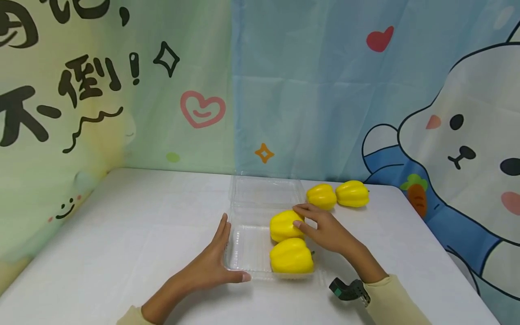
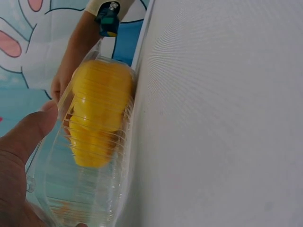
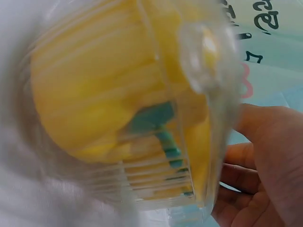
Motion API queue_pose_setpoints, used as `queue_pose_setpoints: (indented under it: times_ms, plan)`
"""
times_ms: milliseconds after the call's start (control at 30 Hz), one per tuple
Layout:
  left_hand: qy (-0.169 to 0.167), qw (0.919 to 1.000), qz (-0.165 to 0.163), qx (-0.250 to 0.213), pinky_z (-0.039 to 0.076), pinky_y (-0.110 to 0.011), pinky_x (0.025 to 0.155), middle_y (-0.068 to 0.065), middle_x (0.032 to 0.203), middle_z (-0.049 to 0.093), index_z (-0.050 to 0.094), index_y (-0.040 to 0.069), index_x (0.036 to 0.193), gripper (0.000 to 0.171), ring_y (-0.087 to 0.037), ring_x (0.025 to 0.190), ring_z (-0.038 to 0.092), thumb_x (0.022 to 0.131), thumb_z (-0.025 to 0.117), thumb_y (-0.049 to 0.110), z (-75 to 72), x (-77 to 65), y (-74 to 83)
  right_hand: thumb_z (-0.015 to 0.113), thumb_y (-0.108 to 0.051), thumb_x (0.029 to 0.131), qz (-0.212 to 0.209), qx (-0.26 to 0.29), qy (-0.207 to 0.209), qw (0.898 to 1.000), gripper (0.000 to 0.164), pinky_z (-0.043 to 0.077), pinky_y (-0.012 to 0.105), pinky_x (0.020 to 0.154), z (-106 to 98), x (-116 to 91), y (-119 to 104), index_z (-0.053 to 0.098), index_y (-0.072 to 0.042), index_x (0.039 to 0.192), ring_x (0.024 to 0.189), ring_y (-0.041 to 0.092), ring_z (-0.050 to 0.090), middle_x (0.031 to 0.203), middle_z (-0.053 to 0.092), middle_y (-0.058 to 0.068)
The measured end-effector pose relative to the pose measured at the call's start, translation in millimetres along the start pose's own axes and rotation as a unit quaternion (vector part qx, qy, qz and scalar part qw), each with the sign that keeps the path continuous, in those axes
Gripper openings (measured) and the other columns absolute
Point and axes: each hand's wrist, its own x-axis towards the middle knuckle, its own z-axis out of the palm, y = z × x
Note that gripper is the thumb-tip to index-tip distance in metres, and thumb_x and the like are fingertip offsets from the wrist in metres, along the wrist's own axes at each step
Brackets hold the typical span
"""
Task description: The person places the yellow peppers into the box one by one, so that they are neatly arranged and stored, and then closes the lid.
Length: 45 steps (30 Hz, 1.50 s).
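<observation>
A clear plastic clamshell box lies open on the table, its lid folded back toward the wall. Two yellow bell peppers fill its right side: a front one with its green stem facing right, and a rear one right behind it. My right hand grips the rear pepper at its right side, thumb and fingers on it. My left hand rests against the box's left front corner, fingers straight along the left wall and thumb at the front rim.
Two more yellow bell peppers, one beside the lid and another to its right, sit near the table's back edge. A printed cloth hangs behind the white table. A dark camera mount sticks out from the right wrist.
</observation>
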Motion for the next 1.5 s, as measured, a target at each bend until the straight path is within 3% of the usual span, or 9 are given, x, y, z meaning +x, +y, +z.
queue_pose_setpoints:
  times_ms: [200, 400, 667, 800, 967, 1033, 1333, 1500]
  plan:
    - [0.0, 1.0, 0.002, -0.003, 0.018, -0.047, 0.114, 0.015, 0.157, -0.02, -0.005, 0.016, 0.156, 0.134, -0.016, 0.146, 0.001, 0.065, 0.086, 0.053, 0.0, 0.6, 0.3, 0.057, -0.027, 0.1, -0.019, 0.038, 0.026, 0.999, 0.047, 0.042, 0.049, 0.1, -4, -1, 5, 0.053, -0.001, 0.139, 0.127, 0.032, 0.049, 0.138, 0.053, 0.014]
    - [0.003, 1.0, 0.006, -0.006, 0.016, -0.048, 0.114, 0.012, 0.157, -0.021, -0.004, 0.011, 0.156, 0.135, -0.017, 0.146, -0.001, 0.064, 0.087, 0.051, 0.2, 0.8, 0.3, 0.059, -0.011, 0.098, -0.059, 0.096, 0.089, 0.99, 0.038, 0.047, 0.041, 0.096, -5, 2, 22, 0.056, -0.001, 0.135, 0.119, 0.03, 0.055, 0.131, 0.058, 0.012]
    - [0.003, 0.9999, 0.007, -0.007, 0.014, -0.047, 0.114, 0.011, 0.157, -0.022, -0.004, 0.01, 0.156, 0.135, -0.016, 0.145, -0.002, 0.065, 0.088, 0.047, -0.2, -0.2, 1.0, 0.064, -0.013, 0.095, -0.025, 0.088, 0.137, 0.986, 0.036, 0.047, 0.038, 0.094, -19, 5, 47, 0.061, -0.002, 0.129, 0.118, 0.029, 0.055, 0.129, 0.059, 0.01]
    - [0.003, 1.0, 0.007, -0.005, 0.015, -0.047, 0.114, 0.012, 0.157, -0.022, -0.004, 0.01, 0.156, 0.134, -0.016, 0.145, -0.002, 0.065, 0.088, 0.047, -0.5, -0.2, 1.1, 0.065, -0.014, 0.095, -0.009, 0.089, 0.149, 0.985, 0.038, 0.047, 0.026, 0.093, -26, 6, 55, 0.06, 0.0, 0.13, 0.119, 0.028, 0.055, 0.128, 0.06, 0.013]
    - [0.0, 1.0, 0.008, -0.006, 0.014, -0.048, 0.114, 0.013, 0.157, -0.022, -0.004, 0.01, 0.156, 0.134, -0.016, 0.145, -0.003, 0.066, 0.087, 0.048, -0.9, -0.5, 0.7, 0.063, -0.008, 0.095, 0.003, 0.089, 0.172, 0.981, 0.038, 0.045, 0.013, 0.088, -40, 4, 41, 0.056, 0.008, 0.129, 0.117, 0.038, 0.054, 0.125, 0.059, 0.023]
    - [-0.001, 1.0, 0.007, -0.007, 0.014, -0.048, 0.114, 0.013, 0.157, -0.022, -0.004, 0.01, 0.156, 0.134, -0.015, 0.145, -0.004, 0.066, 0.087, 0.048, -1.1, -0.8, 0.7, 0.063, -0.006, 0.095, 0.005, 0.089, 0.177, 0.98, 0.038, 0.045, 0.013, 0.088, -44, 3, 36, 0.055, 0.011, 0.129, 0.116, 0.042, 0.054, 0.125, 0.058, 0.026]
    - [-0.003, 1.0, 0.002, -0.006, 0.014, -0.047, 0.115, 0.014, 0.156, -0.022, -0.005, 0.012, 0.156, 0.134, -0.015, 0.145, -0.003, 0.066, 0.087, 0.048, -1.4, -2.1, 2.0, 0.067, -0.013, 0.093, 0.024, 0.095, 0.197, 0.975, 0.044, 0.043, 0.013, 0.089, -43, 12, 81, 0.057, 0.001, 0.133, 0.121, 0.035, 0.052, 0.133, 0.056, 0.018]
    - [-0.006, 0.9999, 0.004, -0.008, 0.014, -0.047, 0.115, 0.015, 0.156, -0.023, -0.006, 0.013, 0.156, 0.134, -0.014, 0.145, -0.003, 0.066, 0.086, 0.051, -1.2, -1.7, 0.5, 0.069, -0.021, 0.093, 0.042, 0.079, 0.205, 0.975, 0.047, 0.044, 0.026, 0.095, -46, 16, 87, 0.058, 0.001, 0.132, 0.124, 0.032, 0.05, 0.133, 0.056, 0.016]
